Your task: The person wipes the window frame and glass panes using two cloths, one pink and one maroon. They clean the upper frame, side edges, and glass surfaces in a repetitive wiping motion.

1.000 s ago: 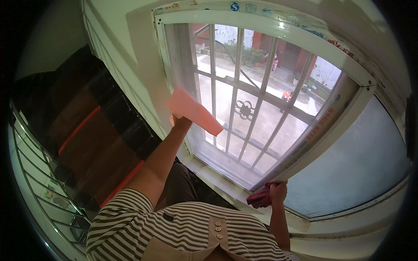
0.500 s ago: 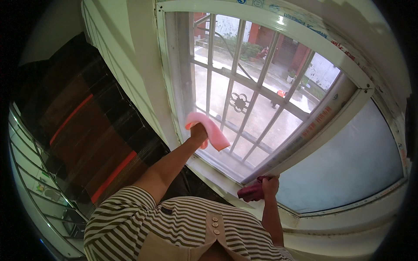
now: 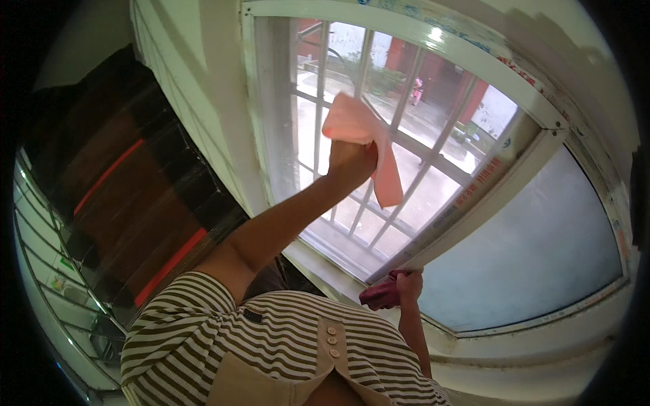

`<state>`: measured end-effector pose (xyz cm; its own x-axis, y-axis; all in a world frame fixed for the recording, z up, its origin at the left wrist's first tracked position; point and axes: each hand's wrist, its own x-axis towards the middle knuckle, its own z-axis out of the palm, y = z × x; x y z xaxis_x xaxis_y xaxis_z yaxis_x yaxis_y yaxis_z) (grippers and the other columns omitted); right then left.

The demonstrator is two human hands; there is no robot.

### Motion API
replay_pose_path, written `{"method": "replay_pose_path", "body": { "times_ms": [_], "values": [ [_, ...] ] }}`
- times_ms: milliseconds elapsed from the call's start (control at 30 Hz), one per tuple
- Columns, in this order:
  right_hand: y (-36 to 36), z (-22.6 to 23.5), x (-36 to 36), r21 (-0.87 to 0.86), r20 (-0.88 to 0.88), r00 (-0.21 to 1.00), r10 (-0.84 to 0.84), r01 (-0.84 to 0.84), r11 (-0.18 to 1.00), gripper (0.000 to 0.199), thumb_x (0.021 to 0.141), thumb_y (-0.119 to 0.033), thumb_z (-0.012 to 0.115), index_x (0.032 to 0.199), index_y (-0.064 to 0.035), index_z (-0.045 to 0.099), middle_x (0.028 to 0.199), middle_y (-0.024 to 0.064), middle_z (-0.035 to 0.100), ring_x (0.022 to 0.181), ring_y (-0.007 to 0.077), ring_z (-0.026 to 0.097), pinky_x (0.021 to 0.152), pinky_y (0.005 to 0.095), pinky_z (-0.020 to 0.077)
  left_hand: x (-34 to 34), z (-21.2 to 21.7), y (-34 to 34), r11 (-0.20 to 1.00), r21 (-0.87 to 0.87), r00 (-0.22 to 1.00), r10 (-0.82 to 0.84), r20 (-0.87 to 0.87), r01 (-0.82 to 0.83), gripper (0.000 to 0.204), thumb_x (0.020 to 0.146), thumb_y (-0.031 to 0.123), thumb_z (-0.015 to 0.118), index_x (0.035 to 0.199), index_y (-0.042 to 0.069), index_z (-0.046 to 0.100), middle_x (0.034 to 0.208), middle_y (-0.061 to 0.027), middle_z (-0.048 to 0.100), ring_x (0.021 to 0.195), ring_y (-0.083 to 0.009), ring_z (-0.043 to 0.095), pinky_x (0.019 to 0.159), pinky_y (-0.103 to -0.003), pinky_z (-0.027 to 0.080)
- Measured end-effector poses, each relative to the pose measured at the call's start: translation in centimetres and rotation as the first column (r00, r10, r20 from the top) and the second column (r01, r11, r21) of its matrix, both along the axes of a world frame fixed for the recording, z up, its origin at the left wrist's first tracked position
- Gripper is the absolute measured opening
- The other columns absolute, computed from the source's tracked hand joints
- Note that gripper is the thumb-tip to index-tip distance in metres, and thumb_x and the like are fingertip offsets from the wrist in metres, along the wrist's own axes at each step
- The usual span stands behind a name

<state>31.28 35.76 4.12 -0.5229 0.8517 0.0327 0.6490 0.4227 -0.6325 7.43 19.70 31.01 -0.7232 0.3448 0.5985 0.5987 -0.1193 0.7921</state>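
So, biggest first: window (image 3: pixel 437 35) takes upper centre to right of frame, metal bars (image 3: pixel 322 68) across its clear part. Frosted pane (image 3: pixel 521 257) fills the right side, past a slanting white upright (image 3: pixel 491 179).

Key relation: pink cloth (image 3: pixel 365 130) vs window. Cloth sits near frame centre, in front of the bars, left of the upright. Long axis runs upper left to lower right; one flap folds up over the knuckles, a tail hangs down to the right. Can't tell whether it touches the window surface.

Left hand (image 3: pixel 349 157) is the near one: directly under the cloth and grasping it, finger curl hidden by the fabric. Left forearm comes up from lower left, so the cloth lies off its far end, up and right.

Right hand (image 3: pixel 409 285) is well below and right, clenched on a bunched dark red cloth (image 3: pixel 380 294) by the upright's lower end. Contact with the upright: can't tell.

Containers: can't make out any near either hand.
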Motion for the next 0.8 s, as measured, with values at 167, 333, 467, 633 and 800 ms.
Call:
{"method": "replay_pose_path", "body": {
  "times_ms": [167, 333, 467, 633, 800],
  "values": [
    [-0.1, 0.2, -0.1, -0.002, 0.037, 0.999, -0.023, 0.023, 1.0, 0.047, 0.077, -0.021, 0.063, 0.115, -0.0018, 0.044, 0.095, 0.0239, 0.066, 0.089, 0.0447, 0.064, 0.079, 0.0527, 0.0504, 0.2, 5.6, 3.5, 0.979, 0.053, 0.909, 0.203, -0.363, -0.197, 0.016, 0.077, 0.01, 0.063, 0.091, 0.003, 0.061, 0.087, -0.0123, 0.063, 0.084, -0.0279, 0.063, 0.067, -0.037, 0.05],
    [-0.7, 1.1, 0.1, -0.044, 0.029, 0.997, -0.069, 0.071, 0.997, 0.046, 0.078, -0.019, 0.062, 0.114, -0.0009, 0.042, 0.093, 0.0257, 0.065, 0.086, 0.0465, 0.063, 0.077, 0.0536, 0.0504, 3.4, 6.3, 6.3, 0.983, 0.173, 0.834, 0.152, -0.53, -0.069, 0.024, 0.077, 0.014, 0.068, 0.098, 0.005, 0.061, 0.09, -0.0086, 0.064, 0.083, -0.0241, 0.064, 0.071, -0.035, 0.051],
    [-0.9, 1.4, 0.2, -0.021, 0.022, 0.998, -0.055, 0.055, 0.998, 0.043, 0.078, -0.019, 0.06, 0.11, 0.0018, 0.042, 0.091, 0.0264, 0.065, 0.085, 0.0466, 0.063, 0.077, 0.054, 0.0503, 6.7, 6.0, 8.8, 0.998, 0.003, 0.747, -0.049, -0.663, 0.068, 0.038, 0.071, 0.021, 0.072, 0.106, 0.01, 0.06, 0.101, -0.0063, 0.062, 0.098, -0.0235, 0.059, 0.084, -0.039, 0.045],
    [-0.9, 1.1, 0.0, -0.017, -0.001, 0.999, -0.051, 0.051, 0.999, 0.042, 0.078, -0.02, 0.06, 0.11, 0.0013, 0.042, 0.09, 0.0271, 0.065, 0.085, 0.0466, 0.063, 0.077, 0.0543, 0.0504, 11.6, 4.7, 10.6, 0.996, 0.046, 0.572, 0.083, -0.816, -0.078, 0.063, 0.075, 0.04, 0.067, 0.124, 0.003, 0.054, 0.12, -0.0106, 0.055, 0.096, -0.0271, 0.049, 0.078, -0.042, 0.035],
    [-1.1, 0.7, -0.1, -0.001, -0.005, 0.999, -0.048, 0.048, 0.999, 0.043, 0.078, -0.018, 0.06, 0.112, 0.0008, 0.041, 0.091, 0.0281, 0.064, 0.085, 0.0468, 0.063, 0.076, 0.0545, 0.0501, 11.5, 3.0, 9.3, 0.98, -0.18, 0.687, -0.185, -0.703, 0.079, 0.06, 0.084, 0.029, 0.058, 0.134, -0.001, 0.045, 0.127, -0.0115, 0.055, 0.11, -0.0273, 0.052, 0.089, -0.044, 0.037]
  ]
}}
